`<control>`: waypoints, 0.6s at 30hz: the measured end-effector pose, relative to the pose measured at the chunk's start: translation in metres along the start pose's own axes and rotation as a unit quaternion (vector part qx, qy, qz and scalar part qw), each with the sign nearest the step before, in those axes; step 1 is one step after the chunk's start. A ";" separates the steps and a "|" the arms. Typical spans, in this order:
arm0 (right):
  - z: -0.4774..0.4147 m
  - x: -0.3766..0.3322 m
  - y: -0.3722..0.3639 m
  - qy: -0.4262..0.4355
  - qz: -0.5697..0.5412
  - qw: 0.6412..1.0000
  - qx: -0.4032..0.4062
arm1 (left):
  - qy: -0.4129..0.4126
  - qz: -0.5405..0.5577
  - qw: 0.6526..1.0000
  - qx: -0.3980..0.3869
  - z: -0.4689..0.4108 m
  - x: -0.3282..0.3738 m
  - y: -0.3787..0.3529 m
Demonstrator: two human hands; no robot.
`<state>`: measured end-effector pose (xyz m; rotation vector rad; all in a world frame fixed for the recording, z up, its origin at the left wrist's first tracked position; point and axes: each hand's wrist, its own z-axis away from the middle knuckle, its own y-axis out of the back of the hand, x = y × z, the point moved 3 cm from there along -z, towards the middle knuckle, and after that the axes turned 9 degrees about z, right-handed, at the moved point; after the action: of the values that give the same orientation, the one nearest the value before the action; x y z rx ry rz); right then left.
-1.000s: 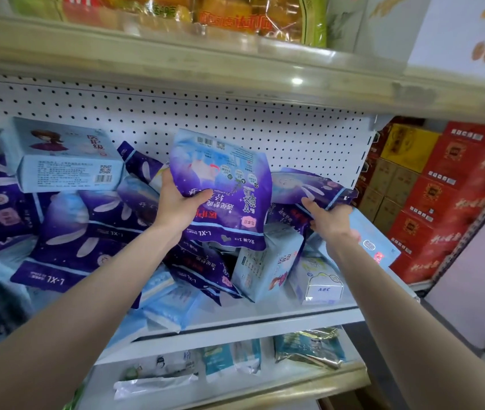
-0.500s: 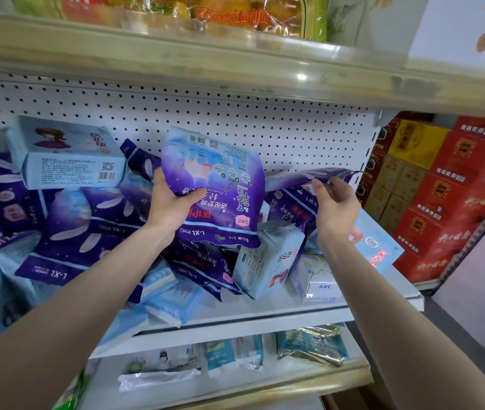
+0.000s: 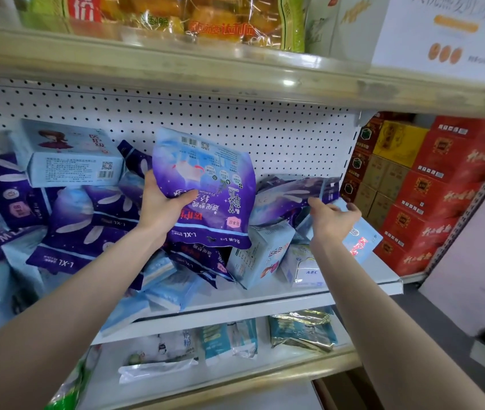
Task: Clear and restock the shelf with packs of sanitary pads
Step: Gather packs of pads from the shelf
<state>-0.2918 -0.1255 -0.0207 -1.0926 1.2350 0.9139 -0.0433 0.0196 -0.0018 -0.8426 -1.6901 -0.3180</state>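
Observation:
My left hand point(image 3: 160, 206) grips a purple and blue pad pack point(image 3: 208, 184), held upright and upside down in front of the pegboard. My right hand point(image 3: 330, 216) holds the lower edge of a second purple pack point(image 3: 288, 196), lifted flat above the pile at the right end of the white shelf point(image 3: 265, 297). Beneath lie several more packs: purple L-XL packs point(image 3: 78, 229), a light blue box point(image 3: 69, 161) on top at the left, pale blue packs point(image 3: 260, 255) and a small white ABC pack point(image 3: 306, 269).
The upper shelf point(image 3: 235, 69) with snack bags overhangs close above. Red and yellow cartons point(image 3: 430, 184) are stacked to the right. The lower shelf point(image 3: 235, 365) holds several small sachets. A white pegboard point(image 3: 235, 125) backs the shelf.
My right hand has lifted the second purple pack out of the pile and turned it flat. The pack in my left hand has stayed nearly still.

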 end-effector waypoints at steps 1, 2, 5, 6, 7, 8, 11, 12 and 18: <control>0.000 0.000 0.002 -0.019 0.011 1.000 -0.013 | -0.002 0.002 1.000 -0.001 0.002 0.001 0.000; 0.000 0.000 0.003 -0.035 0.015 0.999 -0.035 | -0.003 0.004 1.000 -0.003 0.004 0.001 -0.001; 0.005 0.001 0.002 -0.074 -0.018 0.991 -0.114 | 0.005 0.003 1.000 -0.004 0.010 -0.001 0.000; 0.006 0.001 0.001 -0.080 -0.033 0.988 -0.125 | 0.007 0.001 1.000 -0.002 0.011 -0.002 0.001; 0.006 0.000 0.000 -0.083 -0.037 0.988 -0.127 | 0.009 -0.002 1.000 -0.001 0.012 -0.003 0.002; 0.007 -0.002 0.000 -0.086 -0.036 0.988 -0.124 | 0.011 -0.004 1.000 -0.001 0.013 -0.003 0.001; 0.010 -0.008 -0.005 -0.086 -0.048 0.986 -0.135 | 0.012 -0.006 1.000 0.004 0.013 0.001 0.004; 0.010 -0.009 -0.006 -0.081 -0.051 0.987 -0.131 | 0.011 -0.006 1.000 0.007 0.013 0.003 0.007; 0.021 -0.014 0.001 -0.027 -0.071 0.989 -0.125 | 0.003 -0.014 0.999 0.036 0.027 0.011 0.024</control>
<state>-0.2898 -0.1046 -0.0067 -1.3284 1.0018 1.0004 -0.0473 0.0570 -0.0052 -0.7649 -1.6982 -0.2775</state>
